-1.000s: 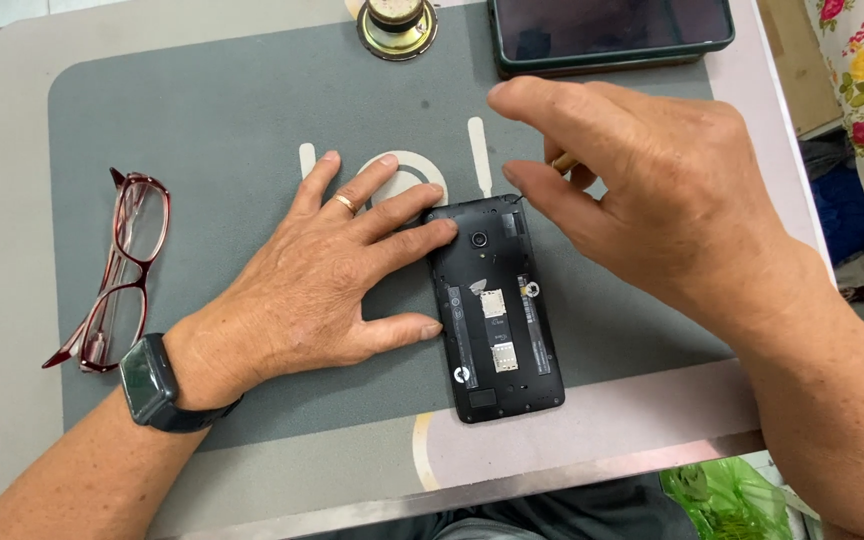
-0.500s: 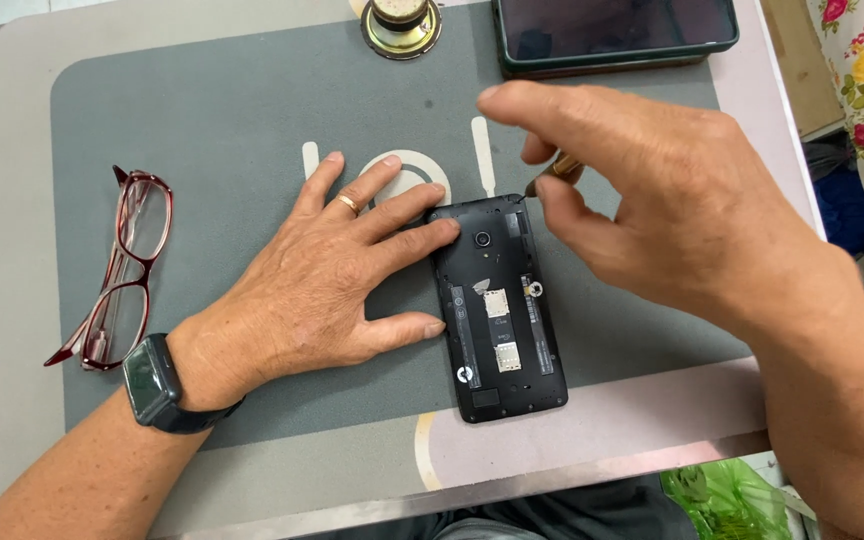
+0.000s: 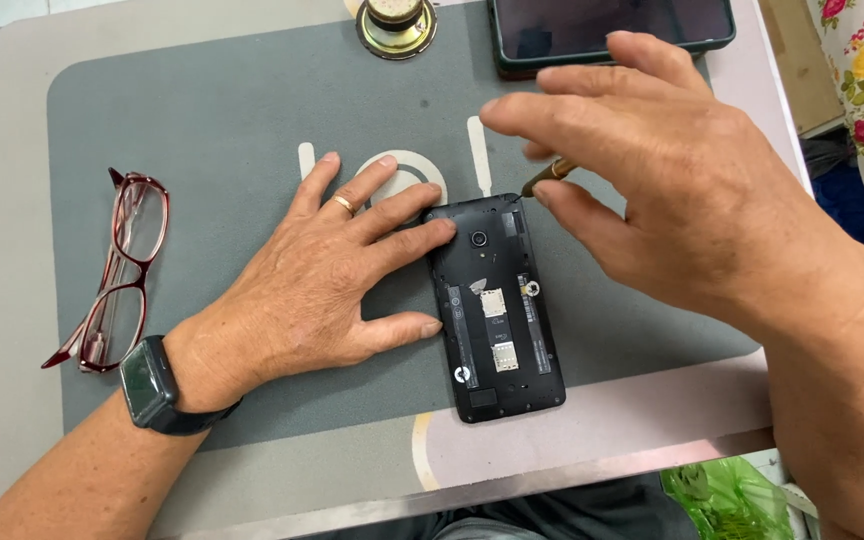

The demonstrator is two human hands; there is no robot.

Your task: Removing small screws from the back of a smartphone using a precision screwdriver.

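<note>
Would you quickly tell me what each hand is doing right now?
Left hand: open, flat, steadying the opened phone.
Right hand: pinching a small tool.

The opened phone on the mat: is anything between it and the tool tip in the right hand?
Nothing visible. The tool in the right hand points at the opened phone's top right corner; the left hand presses its left edge.

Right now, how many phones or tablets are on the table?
2. An opened black phone lies back-up on the grey mat, steadied by the left hand. A dark device lies at the table's far edge, partly cut off. Others may be hidden.
</note>
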